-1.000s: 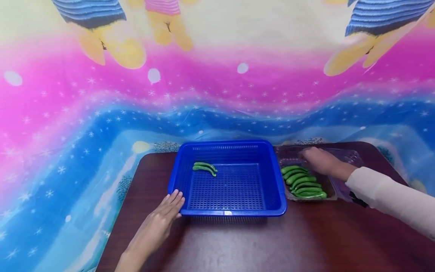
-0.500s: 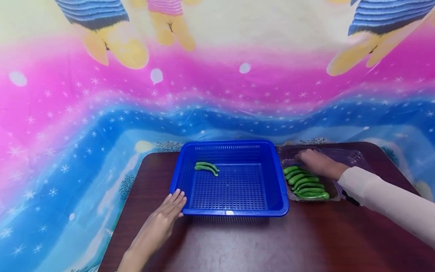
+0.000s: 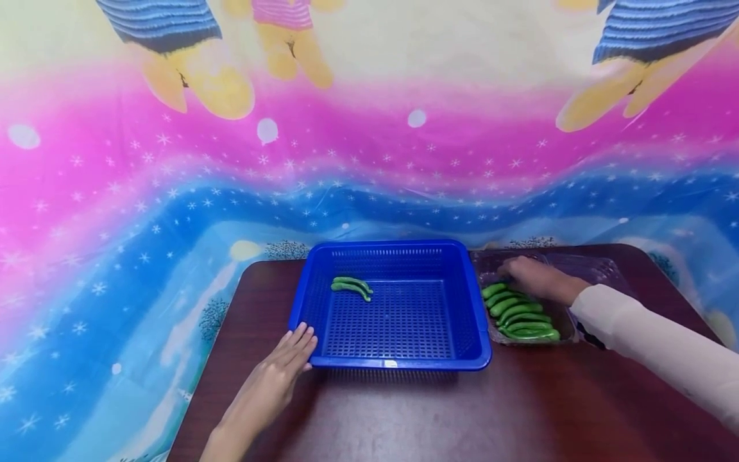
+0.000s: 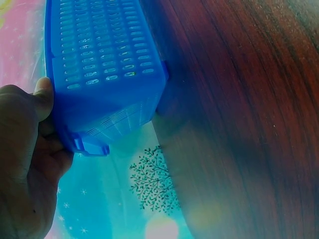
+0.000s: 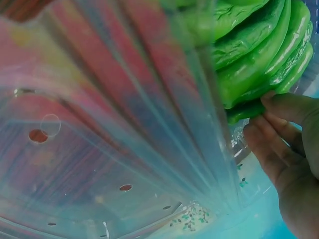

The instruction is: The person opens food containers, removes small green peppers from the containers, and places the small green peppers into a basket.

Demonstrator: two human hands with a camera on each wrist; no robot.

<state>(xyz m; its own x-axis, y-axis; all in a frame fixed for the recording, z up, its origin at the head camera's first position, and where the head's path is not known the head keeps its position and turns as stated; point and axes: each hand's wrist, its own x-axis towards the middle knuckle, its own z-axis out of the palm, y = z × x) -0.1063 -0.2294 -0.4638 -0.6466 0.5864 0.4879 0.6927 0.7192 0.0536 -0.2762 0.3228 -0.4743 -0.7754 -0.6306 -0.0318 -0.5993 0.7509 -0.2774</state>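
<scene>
In the head view, my left hand (image 3: 276, 369) lies at the near left corner of a blue plastic basket (image 3: 398, 363). Its fingers are over the rim and, in the left wrist view, the thumb (image 4: 44, 92) is against the outside. Two green peppers (image 3: 351, 287) lie inside the basket at the far left. My right hand (image 3: 534, 276) is in a clear plastic clamshell box (image 3: 568, 330) that holds a row of glossy green peppers (image 3: 519, 311). The right wrist view has its thumb and fingers pinching the end of one darker green pepper (image 5: 246, 110) at the row's far end.
The box's clear lid (image 5: 99, 174) is folded open to the right, with small holes in it. Basket and box stand side by side on a dark brown wooden table (image 3: 416, 417). A colourful printed cloth (image 3: 369, 160) hangs directly behind the table.
The right hand has moved slightly left and down, nearer the far end of the pepper row. The left hand stays at the basket corner. The head view has shifted a little.
</scene>
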